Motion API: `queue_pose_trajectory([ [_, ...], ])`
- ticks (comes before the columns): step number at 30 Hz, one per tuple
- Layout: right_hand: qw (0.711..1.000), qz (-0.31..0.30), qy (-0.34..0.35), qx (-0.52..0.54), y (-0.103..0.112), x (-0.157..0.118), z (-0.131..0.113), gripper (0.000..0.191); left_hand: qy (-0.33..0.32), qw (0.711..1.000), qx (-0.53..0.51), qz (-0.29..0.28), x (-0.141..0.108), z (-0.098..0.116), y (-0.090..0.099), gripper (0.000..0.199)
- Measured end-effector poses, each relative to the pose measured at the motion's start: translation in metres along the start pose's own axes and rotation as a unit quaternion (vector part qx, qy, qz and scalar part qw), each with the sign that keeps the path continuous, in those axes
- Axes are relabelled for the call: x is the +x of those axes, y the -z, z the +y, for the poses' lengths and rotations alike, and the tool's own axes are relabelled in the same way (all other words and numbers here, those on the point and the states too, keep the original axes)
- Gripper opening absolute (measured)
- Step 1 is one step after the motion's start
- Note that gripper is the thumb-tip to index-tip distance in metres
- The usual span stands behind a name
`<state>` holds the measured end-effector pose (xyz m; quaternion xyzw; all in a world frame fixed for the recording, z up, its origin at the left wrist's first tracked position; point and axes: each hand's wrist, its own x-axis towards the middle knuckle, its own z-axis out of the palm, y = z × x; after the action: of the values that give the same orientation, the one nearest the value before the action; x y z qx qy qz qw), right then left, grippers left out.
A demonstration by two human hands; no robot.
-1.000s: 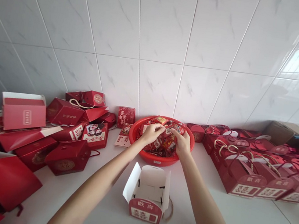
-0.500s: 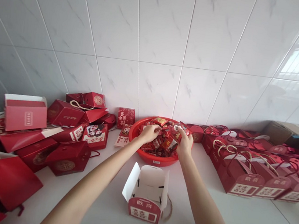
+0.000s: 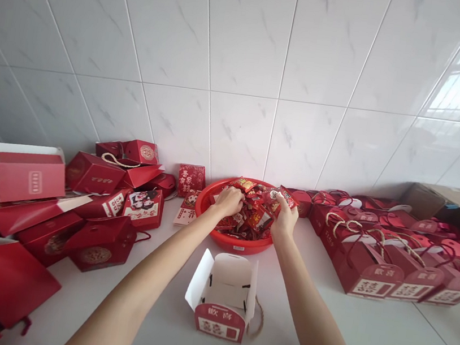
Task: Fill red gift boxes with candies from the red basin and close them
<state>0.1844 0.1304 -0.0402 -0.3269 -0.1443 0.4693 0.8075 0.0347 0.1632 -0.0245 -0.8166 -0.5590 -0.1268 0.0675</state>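
A red plastic basin [image 3: 240, 247] full of small red wrapped packets [image 3: 258, 217] stands against the tiled wall. My right hand [image 3: 285, 219] is closed around red packets [image 3: 274, 197] at the basin's right side, one with a white round mark. Over the left part of the pile, my left hand [image 3: 229, 201] has its fingers curled down among the packets; the fingertips are hidden. In front of the basin sits a red and white gift box [image 3: 219, 320], its flaps up and its white inside showing. A twisted rope handle [image 3: 259, 319] hangs at its right.
Several red boxes [image 3: 102, 243] lie heaped on the left. On the right, rows of closed red gift boxes [image 3: 370, 269] with rope handles stand close together. A cardboard carton [image 3: 449, 197] is behind them. Small red cards [image 3: 191, 181] are left of the basin.
My left hand has dipped slightly lower into the packets, its fingers more bent. My right hand keeps hold of its packets. The whole view has shifted a little.
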Motion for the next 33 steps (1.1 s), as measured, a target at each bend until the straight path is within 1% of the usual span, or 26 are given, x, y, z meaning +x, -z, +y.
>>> queue_pose_trajectory([
  [3,1.000,-0.006,0.003,-0.008,0.001,0.001,0.001,0.035,0.000,1.000,0.005,0.006,-0.002,0.001,0.003,0.022],
  [6,1.000,-0.006,0.010,-0.012,0.001,0.001,0.002,0.036,-0.027,0.999,0.002,0.021,0.001,0.004,0.005,0.021],
  [7,1.000,-0.007,0.014,-0.011,0.001,0.001,0.002,0.036,-0.041,0.999,0.000,0.028,0.004,0.005,0.005,0.023],
  [10,1.000,-0.010,0.013,-0.013,0.000,0.000,0.001,0.037,-0.083,0.996,-0.008,0.036,0.015,0.007,0.002,0.041],
  [12,1.000,-0.012,0.003,-0.013,0.001,-0.001,0.001,0.036,-0.096,0.995,-0.013,0.034,0.023,0.008,-0.002,0.047],
  [13,1.000,-0.015,0.000,-0.013,0.001,-0.001,0.001,0.036,-0.097,0.995,-0.015,0.033,0.026,0.008,-0.005,0.046],
  [17,0.999,-0.025,0.005,-0.021,0.002,-0.001,0.003,0.035,-0.077,0.995,-0.039,0.042,0.035,0.006,-0.012,0.032],
  [20,0.999,-0.022,0.001,-0.033,0.003,0.000,0.006,0.035,-0.057,0.994,-0.080,0.057,0.035,0.002,-0.014,0.027],
  [23,0.999,-0.023,0.000,-0.037,0.003,0.000,0.006,0.035,-0.036,0.986,-0.144,0.081,0.031,-0.006,-0.014,0.019],
  [26,0.999,-0.030,-0.009,-0.039,0.002,-0.002,0.003,0.034,-0.007,0.968,-0.225,0.110,0.023,-0.015,-0.013,0.022],
  [30,0.996,-0.058,-0.033,-0.060,-0.001,-0.008,-0.003,0.031,0.033,0.937,-0.315,0.145,0.005,-0.023,-0.012,0.037],
  [31,0.995,-0.064,-0.037,-0.067,-0.002,-0.010,-0.004,0.030,0.041,0.924,-0.348,0.153,0.000,-0.024,-0.012,0.039],
  [33,0.994,-0.071,-0.045,-0.076,-0.003,-0.013,-0.007,0.030,0.067,0.880,-0.439,0.168,-0.012,-0.025,-0.010,0.039],
])
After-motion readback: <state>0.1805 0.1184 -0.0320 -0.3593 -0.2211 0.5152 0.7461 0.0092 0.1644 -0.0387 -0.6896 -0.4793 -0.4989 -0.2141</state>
